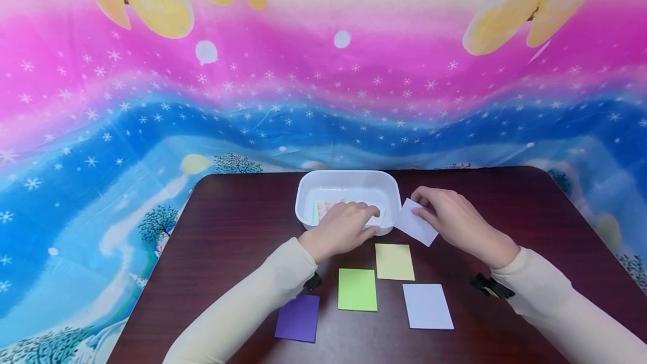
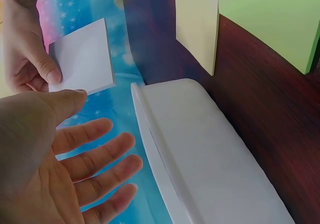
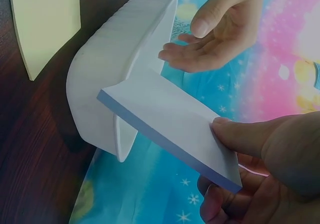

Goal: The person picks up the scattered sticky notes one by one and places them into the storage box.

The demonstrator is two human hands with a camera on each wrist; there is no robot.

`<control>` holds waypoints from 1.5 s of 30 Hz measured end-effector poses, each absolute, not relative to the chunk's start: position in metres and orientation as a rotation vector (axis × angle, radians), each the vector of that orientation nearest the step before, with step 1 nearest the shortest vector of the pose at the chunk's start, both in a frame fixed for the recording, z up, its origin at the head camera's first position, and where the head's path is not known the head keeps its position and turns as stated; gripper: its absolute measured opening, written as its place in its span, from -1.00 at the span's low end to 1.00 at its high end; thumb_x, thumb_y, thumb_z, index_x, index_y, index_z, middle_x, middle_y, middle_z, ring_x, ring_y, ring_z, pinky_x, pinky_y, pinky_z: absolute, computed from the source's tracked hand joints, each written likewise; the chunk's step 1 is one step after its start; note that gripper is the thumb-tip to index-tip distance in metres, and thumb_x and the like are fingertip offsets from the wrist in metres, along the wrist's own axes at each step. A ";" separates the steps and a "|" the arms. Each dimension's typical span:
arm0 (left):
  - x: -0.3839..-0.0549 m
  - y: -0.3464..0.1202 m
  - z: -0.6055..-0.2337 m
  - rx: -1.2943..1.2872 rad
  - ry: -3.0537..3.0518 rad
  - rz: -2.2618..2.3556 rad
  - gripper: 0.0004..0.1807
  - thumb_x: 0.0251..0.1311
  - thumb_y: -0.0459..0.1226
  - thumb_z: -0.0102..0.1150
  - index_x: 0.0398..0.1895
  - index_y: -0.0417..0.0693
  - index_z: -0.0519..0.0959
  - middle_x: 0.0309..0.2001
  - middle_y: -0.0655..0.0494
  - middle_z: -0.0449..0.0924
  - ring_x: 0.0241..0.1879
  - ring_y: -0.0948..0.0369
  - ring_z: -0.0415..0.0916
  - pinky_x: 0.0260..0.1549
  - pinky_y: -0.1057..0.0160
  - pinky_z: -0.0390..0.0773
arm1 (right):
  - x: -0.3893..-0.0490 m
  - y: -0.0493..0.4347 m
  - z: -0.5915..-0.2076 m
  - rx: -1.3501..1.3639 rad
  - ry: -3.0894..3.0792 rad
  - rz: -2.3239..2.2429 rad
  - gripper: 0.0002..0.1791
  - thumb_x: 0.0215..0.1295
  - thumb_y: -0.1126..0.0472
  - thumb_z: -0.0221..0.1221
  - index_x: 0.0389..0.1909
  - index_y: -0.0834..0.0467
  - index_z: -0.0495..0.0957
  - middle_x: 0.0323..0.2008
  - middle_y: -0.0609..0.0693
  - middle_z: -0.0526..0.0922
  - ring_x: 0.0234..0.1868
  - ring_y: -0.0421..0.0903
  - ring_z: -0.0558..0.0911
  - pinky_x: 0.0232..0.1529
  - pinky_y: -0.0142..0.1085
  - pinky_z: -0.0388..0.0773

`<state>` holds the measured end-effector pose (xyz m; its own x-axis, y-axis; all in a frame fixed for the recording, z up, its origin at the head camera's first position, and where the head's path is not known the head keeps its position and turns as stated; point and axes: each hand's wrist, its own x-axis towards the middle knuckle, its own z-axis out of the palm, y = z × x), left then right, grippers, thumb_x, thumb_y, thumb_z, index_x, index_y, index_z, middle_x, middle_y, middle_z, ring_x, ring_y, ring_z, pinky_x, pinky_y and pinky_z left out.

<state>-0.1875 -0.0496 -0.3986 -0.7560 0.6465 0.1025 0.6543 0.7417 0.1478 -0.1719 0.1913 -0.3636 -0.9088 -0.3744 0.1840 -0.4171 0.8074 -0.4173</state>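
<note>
A white sticky-note pad [image 1: 415, 223] is pinched between thumb and fingers of my right hand [image 1: 451, 219], just right of the white plastic tub [image 1: 303, 195]. In the right wrist view this pad [image 3: 165, 119] slants near the tub's rim. My left hand [image 1: 345, 222] hovers over the tub's near side; the left wrist view shows its fingers [image 2: 95, 159] spread and loosely bent, holding nothing. Inside the tub lies a pink-patterned paper piece [image 1: 328, 206] with a green edge beside it, partly hidden by my left hand.
On the dark wooden table [image 1: 232, 218] lie a yellow pad [image 1: 395, 262], a light green pad [image 1: 357, 290], a purple pad [image 1: 297, 318] and another white pad [image 1: 428, 306], all nearer than the tub. A colourful printed cloth [image 1: 323, 83] hangs behind the table.
</note>
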 end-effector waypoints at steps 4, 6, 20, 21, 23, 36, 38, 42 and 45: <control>-0.189 -0.052 -0.400 -1.062 -2.907 -0.294 -0.62 0.42 -0.02 0.15 0.18 0.05 0.60 0.01 0.15 0.75 -0.03 0.19 0.70 0.00 0.15 0.61 | -0.174 0.190 -0.365 0.634 -2.897 0.709 -0.76 0.25 0.32 0.35 -0.08 0.23 0.62 -0.24 0.16 0.75 -0.35 -0.07 0.68 -0.34 -0.15 0.71; -0.190 -0.054 -0.401 -1.050 -2.917 -0.305 -0.62 0.42 -0.02 0.16 0.18 0.05 0.60 0.01 0.15 0.75 -0.03 0.18 0.70 0.01 0.15 0.61 | -0.175 0.189 -0.366 0.630 -2.899 0.711 -0.76 0.25 0.32 0.35 -0.08 0.22 0.62 -0.23 0.16 0.75 -0.34 -0.06 0.69 -0.33 -0.14 0.71; -0.196 -0.064 -0.403 -1.003 -2.918 -0.325 -0.63 0.43 -0.03 0.14 0.16 0.03 0.62 -0.01 0.13 0.74 -0.07 0.16 0.69 -0.07 0.11 0.65 | -0.182 0.183 -0.370 0.631 -2.897 0.719 -0.78 0.29 0.30 0.32 -0.06 0.21 0.62 -0.24 0.14 0.75 -0.34 -0.07 0.70 -0.35 -0.18 0.68; -0.196 -0.065 -0.403 -1.000 -2.921 -0.332 -0.63 0.44 -0.03 0.13 0.16 0.03 0.62 -0.01 0.13 0.74 -0.07 0.16 0.69 -0.07 0.11 0.65 | -0.183 0.183 -0.370 0.639 -2.889 0.717 -0.78 0.30 0.30 0.32 -0.06 0.22 0.62 -0.25 0.14 0.75 -0.35 -0.07 0.69 -0.36 -0.20 0.66; -0.197 -0.066 -0.403 -0.994 -2.924 -0.340 -0.64 0.44 -0.03 0.13 0.15 0.03 0.62 0.00 0.13 0.74 -0.08 0.16 0.70 -0.07 0.12 0.65 | -0.184 0.182 -0.371 0.649 -2.878 0.713 -0.79 0.30 0.31 0.32 -0.07 0.21 0.62 -0.26 0.12 0.75 -0.36 -0.09 0.68 -0.39 -0.24 0.63; -0.204 -0.071 -0.403 -0.969 -2.933 -0.378 -0.63 0.43 -0.04 0.14 0.16 -0.01 0.61 -0.02 0.09 0.75 -0.08 0.15 0.71 -0.08 0.13 0.65 | -0.194 0.174 -0.370 0.687 -2.860 0.710 -0.79 0.30 0.30 0.32 -0.07 0.20 0.61 -0.26 0.11 0.75 -0.37 -0.10 0.66 -0.39 -0.25 0.58; -0.205 -0.071 -0.403 -0.968 -2.933 -0.382 -0.63 0.43 -0.05 0.15 0.16 -0.02 0.61 -0.02 0.08 0.75 -0.08 0.14 0.70 -0.08 0.13 0.65 | -0.196 0.173 -0.370 0.689 -2.860 0.699 -0.80 0.31 0.30 0.31 -0.07 0.20 0.61 -0.26 0.11 0.75 -0.37 -0.10 0.65 -0.38 -0.24 0.56; -0.207 -0.073 -0.403 -0.961 -2.936 -0.386 -0.63 0.42 -0.06 0.16 0.15 -0.03 0.61 -0.03 0.06 0.75 -0.09 0.13 0.71 -0.10 0.13 0.65 | -0.199 0.172 -0.370 0.698 -2.868 0.696 -0.79 0.31 0.30 0.31 -0.06 0.20 0.60 -0.25 0.12 0.75 -0.36 -0.09 0.66 -0.36 -0.23 0.58; -0.209 -0.074 -0.403 -0.952 -2.951 -0.383 -0.63 0.43 -0.05 0.15 0.15 -0.03 0.61 -0.03 0.05 0.75 -0.09 0.13 0.71 -0.10 0.12 0.64 | -0.201 0.170 -0.369 0.707 -2.868 0.695 -0.79 0.31 0.29 0.32 -0.07 0.21 0.60 -0.24 0.12 0.76 -0.34 -0.07 0.68 -0.36 -0.21 0.60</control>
<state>-0.2094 -0.0736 -0.4035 -0.8141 0.5735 0.0911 0.5777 0.7843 0.2261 -0.2007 0.1702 -0.3694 -0.8859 -0.4149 0.2073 -0.4638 0.7869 -0.4070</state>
